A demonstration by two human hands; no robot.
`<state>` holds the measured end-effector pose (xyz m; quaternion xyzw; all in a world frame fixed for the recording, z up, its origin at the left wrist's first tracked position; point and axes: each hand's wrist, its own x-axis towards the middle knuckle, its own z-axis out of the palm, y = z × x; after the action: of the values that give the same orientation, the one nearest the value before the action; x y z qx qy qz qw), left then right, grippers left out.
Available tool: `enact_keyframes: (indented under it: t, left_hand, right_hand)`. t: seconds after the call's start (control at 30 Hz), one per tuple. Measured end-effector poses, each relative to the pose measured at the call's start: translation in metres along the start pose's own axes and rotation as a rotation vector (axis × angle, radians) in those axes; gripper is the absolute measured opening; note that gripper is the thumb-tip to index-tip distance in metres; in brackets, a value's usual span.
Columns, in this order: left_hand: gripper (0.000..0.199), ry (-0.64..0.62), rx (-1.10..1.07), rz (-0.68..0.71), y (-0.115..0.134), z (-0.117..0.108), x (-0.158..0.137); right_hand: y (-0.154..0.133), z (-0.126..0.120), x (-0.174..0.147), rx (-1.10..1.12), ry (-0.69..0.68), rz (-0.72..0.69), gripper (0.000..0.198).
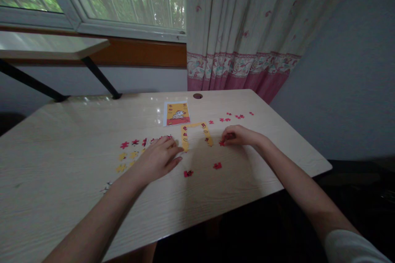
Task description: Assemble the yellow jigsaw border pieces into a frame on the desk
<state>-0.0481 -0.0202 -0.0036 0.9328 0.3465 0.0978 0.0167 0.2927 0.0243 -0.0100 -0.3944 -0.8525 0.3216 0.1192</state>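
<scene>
My left hand (162, 157) is palm down with its fingers apart, its fingertips near the left side of a partly joined yellow puzzle border (194, 125). It covers some loose pieces beneath. Right of the border, my right hand (237, 135) has its fingers curled in a pinch on a red puzzle piece (221, 143) at the tabletop. Two red corner-like pieces lie nearer to me, one left (188, 173) and one right (217, 165). Behind the border lies a picture card (177, 114) showing a white duck-like figure on yellow and red.
Rows of loose red pieces (124, 145) and yellow pieces (121, 168) lie on the left, with white pieces (108, 187) by my forearm. Several more red pieces (227, 119) sit at the back right. The wooden table (61, 152) has a cable hole (198, 96) and a raised shelf (52, 47).
</scene>
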Motion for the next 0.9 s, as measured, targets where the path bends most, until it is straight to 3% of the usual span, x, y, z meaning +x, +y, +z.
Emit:
enact_keyframes:
  t: [0.53,0.9]
  left_hand:
    - [0.026,0.007,-0.030,0.006,-0.001,0.000,0.000]
    - [0.027,-0.007,-0.028,-0.002,-0.001,0.000,0.000]
  right_hand:
    - [-0.015,0.015,0.010,0.007,0.009,0.131,0.018]
    - [-0.024,0.022,0.012,0.006,0.029,0.048,0.015]
